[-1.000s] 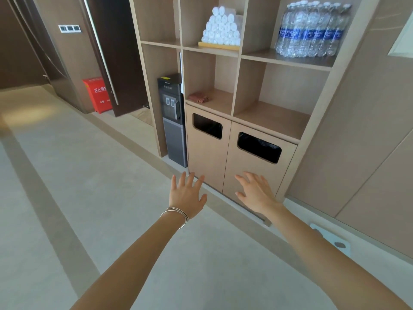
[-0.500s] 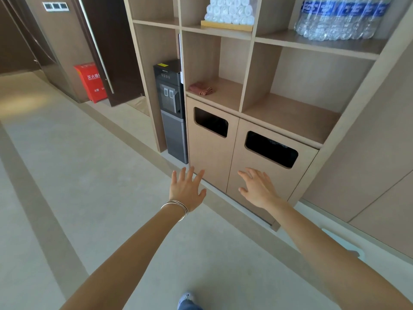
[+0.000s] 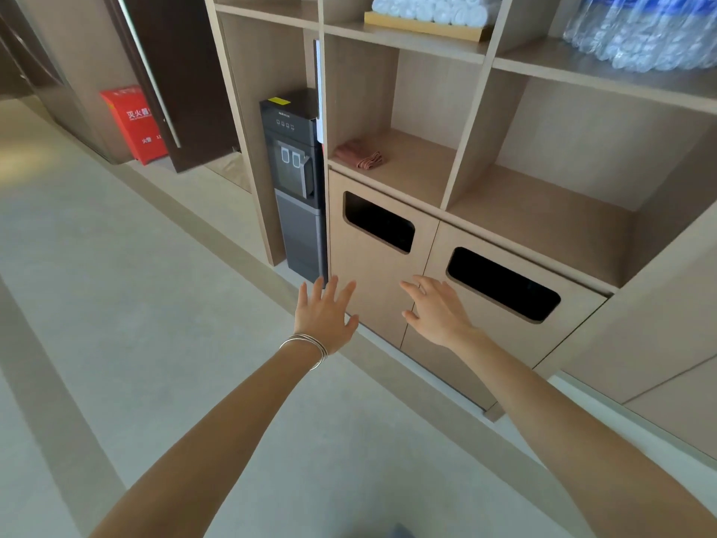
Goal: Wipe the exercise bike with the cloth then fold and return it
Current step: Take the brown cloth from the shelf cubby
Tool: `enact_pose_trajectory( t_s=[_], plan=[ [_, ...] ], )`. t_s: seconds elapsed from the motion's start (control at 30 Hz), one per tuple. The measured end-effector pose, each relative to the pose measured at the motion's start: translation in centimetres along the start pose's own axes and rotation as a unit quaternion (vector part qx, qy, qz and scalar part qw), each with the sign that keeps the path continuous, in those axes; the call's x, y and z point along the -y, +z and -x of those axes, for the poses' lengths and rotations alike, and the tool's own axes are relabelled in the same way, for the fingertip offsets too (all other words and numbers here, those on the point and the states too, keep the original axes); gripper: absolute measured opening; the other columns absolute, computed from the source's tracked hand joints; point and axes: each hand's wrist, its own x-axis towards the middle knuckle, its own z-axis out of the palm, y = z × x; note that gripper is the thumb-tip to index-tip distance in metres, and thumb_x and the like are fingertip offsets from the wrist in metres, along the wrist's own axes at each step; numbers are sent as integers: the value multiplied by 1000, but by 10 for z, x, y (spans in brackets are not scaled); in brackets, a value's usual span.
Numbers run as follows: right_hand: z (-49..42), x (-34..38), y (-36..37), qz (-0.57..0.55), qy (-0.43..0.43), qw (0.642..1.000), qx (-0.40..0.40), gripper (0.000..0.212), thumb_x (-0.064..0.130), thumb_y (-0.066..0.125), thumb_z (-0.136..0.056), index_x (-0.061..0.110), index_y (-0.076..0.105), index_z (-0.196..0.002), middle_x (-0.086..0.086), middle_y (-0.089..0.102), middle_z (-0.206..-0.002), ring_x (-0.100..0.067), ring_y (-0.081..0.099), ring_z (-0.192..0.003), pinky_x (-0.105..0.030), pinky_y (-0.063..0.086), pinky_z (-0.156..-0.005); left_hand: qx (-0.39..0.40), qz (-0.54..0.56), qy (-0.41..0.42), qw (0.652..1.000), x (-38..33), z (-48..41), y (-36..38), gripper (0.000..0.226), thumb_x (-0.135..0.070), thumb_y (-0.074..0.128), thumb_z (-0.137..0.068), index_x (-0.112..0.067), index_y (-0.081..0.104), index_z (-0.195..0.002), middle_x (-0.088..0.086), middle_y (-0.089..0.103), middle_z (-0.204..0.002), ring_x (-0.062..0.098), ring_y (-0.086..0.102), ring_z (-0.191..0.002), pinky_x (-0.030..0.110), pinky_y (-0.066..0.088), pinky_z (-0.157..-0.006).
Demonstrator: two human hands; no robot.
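- Wide pale floor [image 3: 135,304] on the left and underfoot gives plenty of walking room, and nothing stands between the person and the wall.
- The big wooden shelf unit [image 3: 478,130] fills the right side. The exercise bike is nowhere in view, so this looks like the very start of the task: fetching the cloth.
- Two bin doors [image 3: 382,304] with dark slots sit low down, directly ahead of the hands.
- A black water dispenser [image 3: 295,180] stands in the tall slot to the left. Its side flanks the cloth's compartment, so there's little slack for a reach that drifts left.
- The left hand [image 3: 326,312] is out in front, fingers spread and straight, holding nothing, with thin bangles at the wrist.
- The right hand [image 3: 436,310] is beside it, fingers loosely extended and also empty. Both hang well below the shelf that matters.
- And there's the cloth [image 3: 359,154], reddish and bunched, lying in the open compartment just above the left bin door, near its front left corner.
- The next move, as I read it, is to step in, lift a hand over that shelf's front edge and pinch the cloth. The compartment is open above and to the right of the cloth, and the upright panel at its left is the edge to mind.
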Motion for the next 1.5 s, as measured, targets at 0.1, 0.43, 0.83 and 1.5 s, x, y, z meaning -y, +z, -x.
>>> enact_pose_trajectory(
  t_s=[0.1, 0.43, 0.83, 1.5],
  plan=[
    [-28, -9, 14, 0, 8, 1000, 30, 56, 36, 43, -96, 19, 24, -146, -8, 25, -152, -21, 20, -141, -44, 15, -116, 16, 6, -7, 1000, 11, -19, 20, 64, -55, 33, -92, -30, 12, -147, 7, 18, -156, 33, 15, -143, 54, 10, -116],
    [-175, -62, -1, -31, -16, 999, -8, 57, 35, 44, -96, 18, 25, -146, -8, 26, -152, -23, 22, -141, -43, 18, -116, 12, -16, -21, 1000, 34, -161, 17, 64, -55, 34, -92, -29, 11, -147, 8, 17, -157, 34, 14, -144, 54, 11, -116],
    [-305, -107, -8, -50, -56, 997, -9, 53, 33, 47, -95, 18, 31, -143, -5, 36, -146, -24, 35, -133, -39, 31, -109, 0, -18, -51, 999, 51, -281, 21, 66, -55, 35, -92, -29, 11, -148, 7, 19, -156, 34, 15, -143, 55, 11, -117],
    [-530, -85, -1, -117, 16, 993, -15, 50, 24, 50, -94, 18, 36, -141, -7, 34, -147, -27, 32, -133, -39, 29, -110, 5, -23, 47, 999, 178, -470, 24, 67, -52, 35, -93, -26, 7, -148, 11, 16, -157, 34, 11, -144, 52, 10, -117]
  ],
)
